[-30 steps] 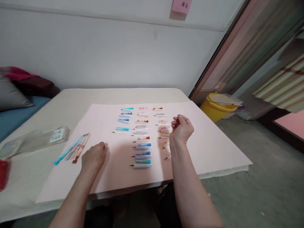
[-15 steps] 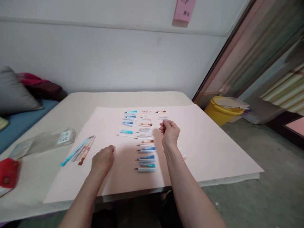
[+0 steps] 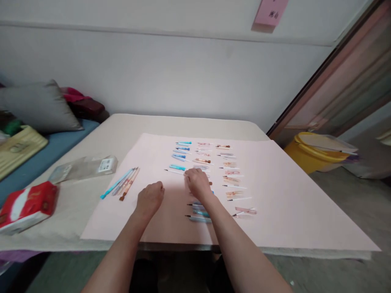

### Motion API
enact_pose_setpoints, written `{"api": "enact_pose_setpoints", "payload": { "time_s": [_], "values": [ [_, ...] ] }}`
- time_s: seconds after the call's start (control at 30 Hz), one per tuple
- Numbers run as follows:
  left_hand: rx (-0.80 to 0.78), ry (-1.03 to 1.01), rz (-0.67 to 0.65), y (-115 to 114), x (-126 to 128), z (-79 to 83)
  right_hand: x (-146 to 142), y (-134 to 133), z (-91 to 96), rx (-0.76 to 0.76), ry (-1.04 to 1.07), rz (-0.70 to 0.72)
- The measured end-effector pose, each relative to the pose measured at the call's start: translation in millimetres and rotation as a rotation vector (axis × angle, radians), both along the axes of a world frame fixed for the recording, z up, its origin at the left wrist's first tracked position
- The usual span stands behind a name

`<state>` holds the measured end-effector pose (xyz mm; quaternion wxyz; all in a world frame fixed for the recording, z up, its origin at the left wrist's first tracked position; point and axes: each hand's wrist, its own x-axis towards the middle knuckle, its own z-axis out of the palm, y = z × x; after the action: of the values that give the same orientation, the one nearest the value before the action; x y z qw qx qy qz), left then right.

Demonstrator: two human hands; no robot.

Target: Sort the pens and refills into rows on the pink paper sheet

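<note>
My left hand rests low over the pink sheet with its fingers curled; whatever they may hold is hidden. To its left lies a bundle of slim pens, blue, pale and brown. My right hand reaches over the middle of the laid-out pen parts, its fingers bunched close to a white dark-tipped pen piece and a turquoise pen piece. Its fingertips are too blurred to show a held thing. Under my right wrist, more blue pen parts are partly covered. A right column holds pinkish and brown pen parts.
Left of the sheet, a clear plastic sleeve and a red-and-white packet lie on the pale table cover. Beyond them is a grey cushion. A yellow bin stands past the right edge.
My right hand has moved from the right column leftward to the middle of the parts, its fingers now lower. The view has turned left. My left hand stays curled near the bundle.
</note>
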<state>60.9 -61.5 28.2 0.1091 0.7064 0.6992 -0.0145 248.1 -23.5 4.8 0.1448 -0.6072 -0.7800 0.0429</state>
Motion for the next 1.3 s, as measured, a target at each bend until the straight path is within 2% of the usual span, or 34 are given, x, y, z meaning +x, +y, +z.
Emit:
{"api": "enact_pose_setpoints", "payload": {
  "time_s": [0.13, 0.23, 0.6, 0.83, 1.1, 1.3],
  "values": [
    [-0.027, -0.048, 0.025, 3.3, 1.5, -1.4, -12.9, -2.3, -12.1, 0.024, -0.050, 0.098],
    [-0.042, -0.049, 0.011, 5.0, 3.4, -3.7, -19.7, -1.1, -21.6, 0.056, -0.107, 0.118],
    [-0.076, -0.066, 0.007, 5.5, 6.9, -2.2, -39.0, 15.1, -35.7, 0.058, -0.124, -0.005],
    [-0.068, -0.090, 0.030, 5.7, 3.5, 0.2, -40.5, 18.3, -28.2, 0.030, -0.083, -0.012],
    [-0.071, -0.111, 0.063, 7.8, -1.3, -1.2, -23.7, 27.8, -18.1, 0.060, -0.016, -0.213],
    [-0.067, -0.111, 0.064, 8.3, -0.8, -1.8, -24.2, 31.3, -29.8, 0.067, -0.042, -0.101]
  ]
}}
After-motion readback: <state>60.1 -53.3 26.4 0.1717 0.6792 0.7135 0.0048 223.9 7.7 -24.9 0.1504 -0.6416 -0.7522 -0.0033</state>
